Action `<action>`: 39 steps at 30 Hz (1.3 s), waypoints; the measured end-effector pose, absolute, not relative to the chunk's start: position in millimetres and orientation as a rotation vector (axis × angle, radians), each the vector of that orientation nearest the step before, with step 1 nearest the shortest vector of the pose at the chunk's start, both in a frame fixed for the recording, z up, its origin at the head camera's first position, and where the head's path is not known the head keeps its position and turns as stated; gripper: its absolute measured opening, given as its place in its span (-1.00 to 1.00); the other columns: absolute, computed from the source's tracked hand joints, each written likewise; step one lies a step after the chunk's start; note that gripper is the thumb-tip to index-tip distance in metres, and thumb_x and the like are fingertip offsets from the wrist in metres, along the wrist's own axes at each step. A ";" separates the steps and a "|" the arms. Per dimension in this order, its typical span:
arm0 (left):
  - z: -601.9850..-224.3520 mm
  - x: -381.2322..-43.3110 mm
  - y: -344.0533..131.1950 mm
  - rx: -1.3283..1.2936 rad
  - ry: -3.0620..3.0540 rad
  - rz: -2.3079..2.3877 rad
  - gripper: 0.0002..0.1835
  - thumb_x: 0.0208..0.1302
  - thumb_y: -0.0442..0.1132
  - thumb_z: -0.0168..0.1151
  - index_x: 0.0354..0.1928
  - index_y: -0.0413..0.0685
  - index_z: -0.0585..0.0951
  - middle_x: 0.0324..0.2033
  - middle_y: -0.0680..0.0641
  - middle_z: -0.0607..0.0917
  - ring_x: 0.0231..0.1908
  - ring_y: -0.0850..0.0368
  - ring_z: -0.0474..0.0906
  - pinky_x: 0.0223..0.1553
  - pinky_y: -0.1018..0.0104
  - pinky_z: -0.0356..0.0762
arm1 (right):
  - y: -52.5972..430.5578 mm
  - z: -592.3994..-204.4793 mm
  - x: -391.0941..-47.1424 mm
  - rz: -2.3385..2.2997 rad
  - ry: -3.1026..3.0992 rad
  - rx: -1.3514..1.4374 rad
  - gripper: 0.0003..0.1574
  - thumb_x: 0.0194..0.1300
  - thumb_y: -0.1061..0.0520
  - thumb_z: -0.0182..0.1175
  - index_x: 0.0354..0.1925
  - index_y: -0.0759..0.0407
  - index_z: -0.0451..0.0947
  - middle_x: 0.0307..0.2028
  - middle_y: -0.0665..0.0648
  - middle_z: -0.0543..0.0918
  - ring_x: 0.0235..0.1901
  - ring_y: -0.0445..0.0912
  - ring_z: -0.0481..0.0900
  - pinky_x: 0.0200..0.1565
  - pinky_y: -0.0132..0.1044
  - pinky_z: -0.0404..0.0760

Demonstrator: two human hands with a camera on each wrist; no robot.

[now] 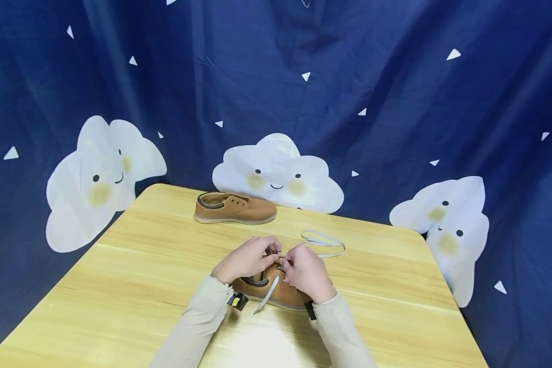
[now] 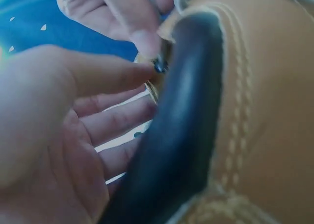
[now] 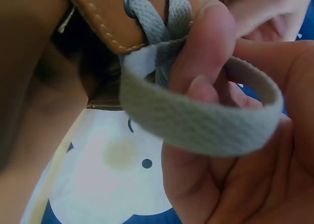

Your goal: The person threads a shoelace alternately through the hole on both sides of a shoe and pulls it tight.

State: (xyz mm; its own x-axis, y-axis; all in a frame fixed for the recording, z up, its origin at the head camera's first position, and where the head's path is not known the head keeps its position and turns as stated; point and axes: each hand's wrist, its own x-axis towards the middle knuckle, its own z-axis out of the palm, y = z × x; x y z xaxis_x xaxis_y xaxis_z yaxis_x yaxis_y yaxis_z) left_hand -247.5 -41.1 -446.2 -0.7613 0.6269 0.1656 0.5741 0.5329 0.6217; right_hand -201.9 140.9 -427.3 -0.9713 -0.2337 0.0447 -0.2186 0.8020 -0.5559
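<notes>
A brown shoe (image 1: 285, 295) with a dark padded collar (image 2: 169, 116) rests on the table under both hands, its toe to the right. My left hand (image 1: 253, 259) is at the far side of the shoe's opening, thumb and fingers pinching the edge of the eyelet flap (image 2: 153, 87). With thumb and forefinger, my right hand (image 1: 307, 273) pinches a flat grey shoelace (image 3: 196, 123), which loops loosely in front of the fingers in the right wrist view. The lace passes through metal eyelets (image 3: 132, 2). One lace end (image 1: 268, 295) hangs over the shoe's near side.
A second brown shoe (image 1: 261, 208), without a lace in its eyelets, stands near the back edge of the wooden table (image 1: 142, 266). A long stretch of grey lace (image 1: 333, 254) lies looped beyond the right hand. A blue cloud-print curtain (image 1: 372, 61) hangs behind.
</notes>
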 end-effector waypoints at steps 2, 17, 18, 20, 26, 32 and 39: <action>-445.8 -247.3 -40.6 1.056 2.608 1.110 -0.86 0.46 -0.35 0.16 -0.06 -0.08 0.66 -0.16 0.01 0.76 -0.09 0.15 0.68 0.05 0.17 0.64 | 139.1 -428.4 -200.0 -0.884 3.002 -0.360 -0.51 0.45 0.16 0.24 -0.68 0.05 0.62 -0.79 -0.13 0.57 -0.80 -0.26 0.47 -0.63 -0.31 0.47; -443.6 -244.5 -47.9 0.822 2.521 1.420 -0.57 0.39 -0.40 0.04 0.27 -0.16 0.58 0.24 -0.13 0.62 0.12 -0.04 0.62 0.13 0.08 0.61 | 169.1 -416.4 -192.3 -0.778 3.052 -0.343 -0.71 0.28 -0.07 0.44 -0.42 0.06 0.64 -0.61 -0.08 0.49 -0.62 -0.20 0.39 -0.54 -0.31 0.34; -442.7 -245.8 -50.4 0.809 2.536 1.457 -0.52 0.37 -0.41 0.05 0.33 -0.15 0.54 0.29 -0.13 0.58 0.15 -0.07 0.61 0.18 0.04 0.60 | 175.0 -415.3 -192.9 -0.745 3.015 -0.317 -0.68 0.24 -0.11 0.47 -0.32 0.10 0.66 -0.56 -0.05 0.53 -0.56 -0.18 0.44 -0.49 -0.29 0.40; -441.3 -248.6 -56.6 0.799 2.576 1.528 -0.40 0.33 -0.42 0.08 0.44 -0.13 0.42 0.40 -0.14 0.47 0.23 -0.11 0.55 0.25 -0.05 0.56 | 184.8 -414.2 -194.1 -0.682 2.904 -0.275 -0.47 0.17 -0.15 0.53 -0.10 0.20 0.67 -0.41 0.01 0.64 -0.42 -0.13 0.55 -0.35 -0.22 0.54; -439.5 -260.4 -80.5 0.769 2.694 1.712 -0.09 0.22 -0.49 0.15 0.62 -0.10 0.08 0.60 -0.13 0.07 0.41 -0.21 0.31 0.30 -0.22 0.48 | 191.3 -422.3 -197.5 -0.600 2.670 -0.293 0.17 -0.14 -0.14 0.71 0.35 0.30 0.47 0.23 0.25 0.64 0.24 0.15 0.60 0.23 0.10 0.59; -439.0 -267.0 -96.6 0.606 2.836 1.628 0.01 0.28 -0.37 0.16 0.67 0.05 -0.14 0.66 -0.08 -0.14 0.58 -0.24 0.00 0.41 -0.32 0.31 | 179.8 -428.2 -201.3 -0.435 2.692 -0.318 0.30 -0.33 -0.09 0.79 0.38 0.17 0.46 0.34 0.17 0.58 0.32 0.20 0.55 0.23 0.22 0.57; -448.7 -270.2 -100.5 0.435 2.833 1.203 -0.19 0.46 -0.14 0.14 0.61 -0.25 0.08 0.61 -0.30 0.06 0.58 -0.38 0.00 0.51 -0.36 0.09 | 175.6 -431.6 -205.2 -0.399 2.720 -0.289 0.24 -0.31 -0.03 0.79 0.36 0.13 0.48 0.31 0.16 0.61 0.27 0.18 0.59 0.17 0.28 0.58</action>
